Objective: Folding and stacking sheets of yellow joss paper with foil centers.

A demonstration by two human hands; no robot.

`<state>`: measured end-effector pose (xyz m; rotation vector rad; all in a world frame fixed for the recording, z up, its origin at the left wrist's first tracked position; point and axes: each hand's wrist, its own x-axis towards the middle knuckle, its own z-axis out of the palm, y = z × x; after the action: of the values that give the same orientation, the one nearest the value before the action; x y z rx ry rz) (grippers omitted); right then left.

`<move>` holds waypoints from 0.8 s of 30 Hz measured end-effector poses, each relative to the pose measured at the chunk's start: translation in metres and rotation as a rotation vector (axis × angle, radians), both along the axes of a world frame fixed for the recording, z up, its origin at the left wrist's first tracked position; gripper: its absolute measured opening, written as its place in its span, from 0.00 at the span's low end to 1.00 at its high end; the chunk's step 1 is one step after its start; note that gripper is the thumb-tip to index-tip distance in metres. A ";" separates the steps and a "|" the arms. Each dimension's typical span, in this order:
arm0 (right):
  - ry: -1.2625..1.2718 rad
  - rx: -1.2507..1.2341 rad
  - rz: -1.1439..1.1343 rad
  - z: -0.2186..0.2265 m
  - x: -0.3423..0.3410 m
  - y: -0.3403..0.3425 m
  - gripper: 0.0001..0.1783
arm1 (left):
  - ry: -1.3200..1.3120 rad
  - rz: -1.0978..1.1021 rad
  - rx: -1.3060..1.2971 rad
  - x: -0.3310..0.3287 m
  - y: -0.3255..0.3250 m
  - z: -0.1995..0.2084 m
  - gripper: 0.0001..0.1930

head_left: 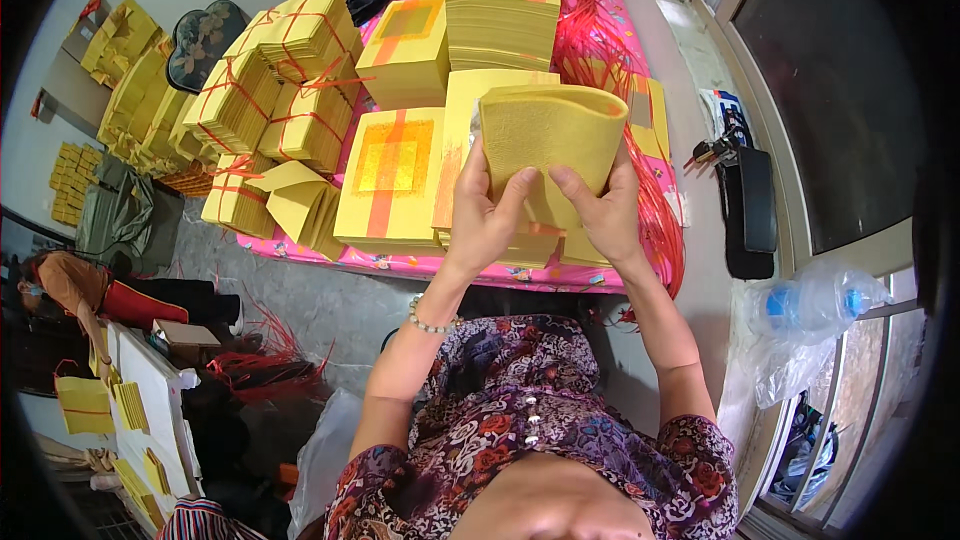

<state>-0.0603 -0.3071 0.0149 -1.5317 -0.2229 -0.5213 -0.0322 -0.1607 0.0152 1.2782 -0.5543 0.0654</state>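
Between my two hands I hold a sheaf of yellow paper [545, 135], curled over so that its top edge makes a loop. My left hand [487, 202] grips its left side, thumb pressed on the front face. On the right side, my right hand [603, 202] grips it the same way, thumb also on the front. Most fingers of both hands are hidden behind the paper. Just beyond the sheaf stands a stack of yellow paper [492, 83]. Left of my hands is another stack [356, 172] with an orange-gold square and a red band on top.
A pink patterned cloth [330, 258] covers the table. Bundles tied with red string [238, 105] are piled at the left, with a tall paper stack [502, 15] at the back. Loose red strips [650, 210] hang along the right. Another person [85, 285] works at a white table [150, 390].
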 end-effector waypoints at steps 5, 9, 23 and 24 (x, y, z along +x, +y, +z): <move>0.090 0.066 0.095 -0.007 -0.001 -0.004 0.34 | -0.077 0.034 0.054 0.003 0.006 -0.013 0.20; 0.047 -0.034 0.105 -0.004 -0.001 -0.012 0.39 | -0.183 0.082 0.134 0.003 0.006 -0.018 0.18; -0.440 -0.669 -0.120 0.054 0.000 -0.031 0.11 | -0.235 0.121 0.163 0.000 0.004 -0.021 0.18; -0.438 -0.669 -0.119 0.055 0.000 -0.031 0.11 | -0.232 0.116 0.156 0.000 0.005 -0.020 0.18</move>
<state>-0.0602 -0.3384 0.0703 -2.0695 -0.7008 -0.9395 -0.0322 -0.1559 -0.0050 1.4653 -0.6940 0.2747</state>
